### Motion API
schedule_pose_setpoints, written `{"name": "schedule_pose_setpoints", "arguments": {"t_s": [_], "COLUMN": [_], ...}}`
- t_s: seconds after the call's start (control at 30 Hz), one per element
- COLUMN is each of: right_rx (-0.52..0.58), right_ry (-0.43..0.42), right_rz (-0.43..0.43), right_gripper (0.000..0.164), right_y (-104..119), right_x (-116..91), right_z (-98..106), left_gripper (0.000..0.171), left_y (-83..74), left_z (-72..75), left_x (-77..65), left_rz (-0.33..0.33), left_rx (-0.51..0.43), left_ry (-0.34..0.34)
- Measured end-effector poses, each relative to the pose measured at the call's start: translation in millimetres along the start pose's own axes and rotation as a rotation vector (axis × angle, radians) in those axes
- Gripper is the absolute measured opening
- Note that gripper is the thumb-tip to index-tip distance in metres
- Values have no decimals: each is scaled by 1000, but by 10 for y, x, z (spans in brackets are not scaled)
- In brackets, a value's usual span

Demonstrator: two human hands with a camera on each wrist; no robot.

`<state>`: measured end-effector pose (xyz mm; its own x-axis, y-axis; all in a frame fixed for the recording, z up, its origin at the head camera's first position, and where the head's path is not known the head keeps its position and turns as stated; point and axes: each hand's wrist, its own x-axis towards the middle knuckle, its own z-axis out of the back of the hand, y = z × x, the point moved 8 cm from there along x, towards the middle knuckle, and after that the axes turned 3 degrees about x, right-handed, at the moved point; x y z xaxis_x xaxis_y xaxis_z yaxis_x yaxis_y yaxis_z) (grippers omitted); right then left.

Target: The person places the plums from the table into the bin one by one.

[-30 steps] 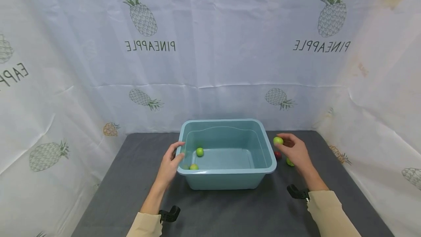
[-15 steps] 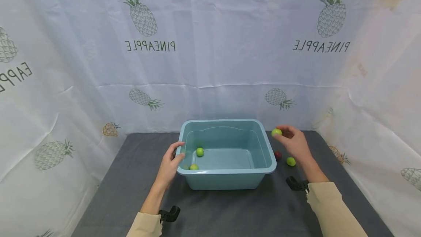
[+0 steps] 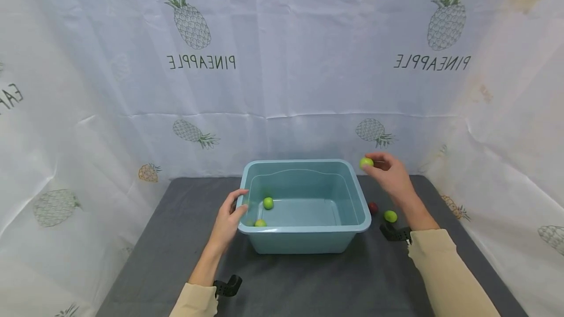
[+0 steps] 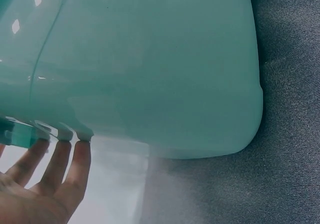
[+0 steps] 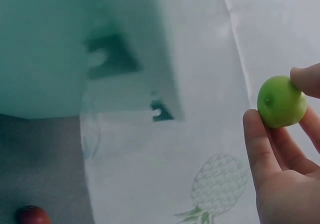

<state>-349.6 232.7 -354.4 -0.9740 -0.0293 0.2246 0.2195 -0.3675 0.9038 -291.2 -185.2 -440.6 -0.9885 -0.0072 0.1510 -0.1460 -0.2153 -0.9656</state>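
My right hand (image 3: pixel 393 178) pinches a green lime (image 5: pixel 281 101) between thumb and fingertips, raised just beyond the right rim of a light blue plastic tub (image 3: pixel 299 241). At the tub's left rim, my left hand (image 3: pixel 227 219) holds the edge; its fingers (image 4: pixel 75 169) touch the outer wall in the left wrist view. Inside the tub, one lime (image 3: pixel 268 203) lies on the floor towards the left. A second lime (image 3: pixel 260 222) sits near the front left corner, partly hidden by the front rim.
Right of the tub, a small red fruit (image 3: pixel 373 208) and another lime (image 3: pixel 390 216) lie on the dark grey tabletop (image 3: pixel 282 287). Behind the table hangs a white curtain (image 3: pixel 299 87) printed with pineapples.
My right hand has lifted the lime upward and slightly left, uncovering the lime on the table beneath it. The left hand and tub stay where they were.
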Motion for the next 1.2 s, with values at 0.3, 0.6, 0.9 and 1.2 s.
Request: {"name": "schedule_pose_setpoints", "arguments": {"t_s": [0.3, 0.6, 0.9, 1.2], "right_rx": [-45, 35, 80, 135], "right_ry": [69, 138, 188, 238], "right_rz": [68, 62, 91, 106], "right_gripper": [49, 49, 47, 42], "right_y": [224, 399, 506, 536], "right_x": [146, 281, 408, 444], "right_z": [-125, -287, -461, -717], "left_gripper": [37, 38, 37, 37], "left_y": [4, -1, 8, 17], "left_z": [22, 5, -30, -44], "left_x": [47, 66, 63, -5], "left_rz": [-26, -12, -23, -25], "left_rx": [3, 10, 6, 5], "left_ry": [4, 7, -5, -8]}}
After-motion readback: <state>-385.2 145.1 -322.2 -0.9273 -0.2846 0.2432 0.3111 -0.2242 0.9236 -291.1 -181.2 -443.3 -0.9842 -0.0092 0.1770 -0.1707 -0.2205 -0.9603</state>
